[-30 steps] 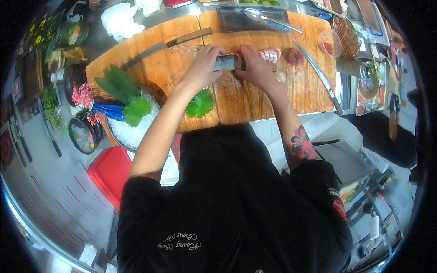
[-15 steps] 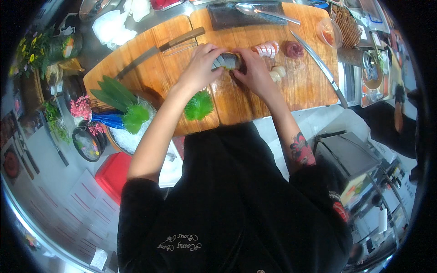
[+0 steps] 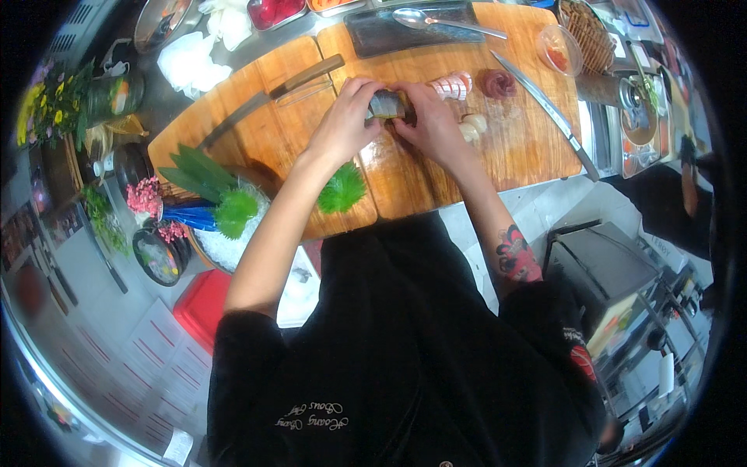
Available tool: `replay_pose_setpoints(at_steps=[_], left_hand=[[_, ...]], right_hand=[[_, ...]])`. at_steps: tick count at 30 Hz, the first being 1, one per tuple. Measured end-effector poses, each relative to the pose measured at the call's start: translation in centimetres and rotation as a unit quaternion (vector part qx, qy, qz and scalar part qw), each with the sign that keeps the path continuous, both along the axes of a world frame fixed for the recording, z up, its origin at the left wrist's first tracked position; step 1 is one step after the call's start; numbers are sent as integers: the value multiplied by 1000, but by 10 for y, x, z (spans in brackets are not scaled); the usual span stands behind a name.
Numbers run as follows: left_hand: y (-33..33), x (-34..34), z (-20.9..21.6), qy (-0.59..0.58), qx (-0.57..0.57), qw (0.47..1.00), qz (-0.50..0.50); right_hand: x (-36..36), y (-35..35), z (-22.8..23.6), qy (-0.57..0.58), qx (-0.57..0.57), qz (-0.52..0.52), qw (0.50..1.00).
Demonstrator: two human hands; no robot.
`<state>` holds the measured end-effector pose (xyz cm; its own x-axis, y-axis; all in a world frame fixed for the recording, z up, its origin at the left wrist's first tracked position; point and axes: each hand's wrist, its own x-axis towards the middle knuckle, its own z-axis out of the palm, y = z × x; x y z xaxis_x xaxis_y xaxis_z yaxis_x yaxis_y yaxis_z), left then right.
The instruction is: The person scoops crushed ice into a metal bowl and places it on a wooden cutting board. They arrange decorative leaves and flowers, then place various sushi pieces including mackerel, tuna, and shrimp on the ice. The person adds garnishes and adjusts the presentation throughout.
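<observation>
Both hands are closed round a row of silver-skinned fish slices (image 3: 387,104) on the wooden cutting board (image 3: 510,159). My left hand (image 3: 347,115) grips the left end, and my right hand (image 3: 429,118) grips the right end, with part of the fish hidden under the fingers. Beyond my right hand lie white and pink-red slices (image 3: 451,86), a dark red rolled piece of raw flesh (image 3: 499,84) and pale rounded slices (image 3: 473,126). A frilly green leaf (image 3: 342,189) rests on the board near my left forearm.
A wooden-handled knife (image 3: 303,77) lies on the left of the board, a long knife (image 3: 549,111) on the right. A spoon (image 3: 414,19) rests across a dark plate (image 3: 366,39) at the back. A clear bowl (image 3: 559,51) stands at the right; an ice-filled bowl (image 3: 221,246) at the left.
My hands have drawn a little closer together, and less of the fish row shows between them. The whole view has shifted slightly.
</observation>
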<state>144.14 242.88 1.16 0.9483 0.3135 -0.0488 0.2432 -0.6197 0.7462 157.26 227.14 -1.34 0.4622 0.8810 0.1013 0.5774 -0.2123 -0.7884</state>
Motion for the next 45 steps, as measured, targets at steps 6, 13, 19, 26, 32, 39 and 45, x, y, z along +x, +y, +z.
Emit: replay_pose_setpoints(at_steps=[6,13,19,26,32,39,45], left_hand=[[-3,7,0,27,0,999,-30],[-56,-24,14,22,-21,999,-33],[-110,-61,7,38,41,998,23],[-109,-63,-11,2,88,996,13],[-110,-65,-16,5,81,996,34],[-115,-65,-8,41,111,992,47],[-113,-61,-15,19,102,994,21]], right_hand=[[2,-6,10,16,-46,-18,999],[-8,-54,48,117,-135,24,984],[-33,-81,39,106,-131,42,985],[-26,-95,19,52,-88,79,992],[-36,-95,19,95,-118,29,988],[-35,-90,21,36,-102,64,992],[-36,-91,18,65,-95,42,992]])
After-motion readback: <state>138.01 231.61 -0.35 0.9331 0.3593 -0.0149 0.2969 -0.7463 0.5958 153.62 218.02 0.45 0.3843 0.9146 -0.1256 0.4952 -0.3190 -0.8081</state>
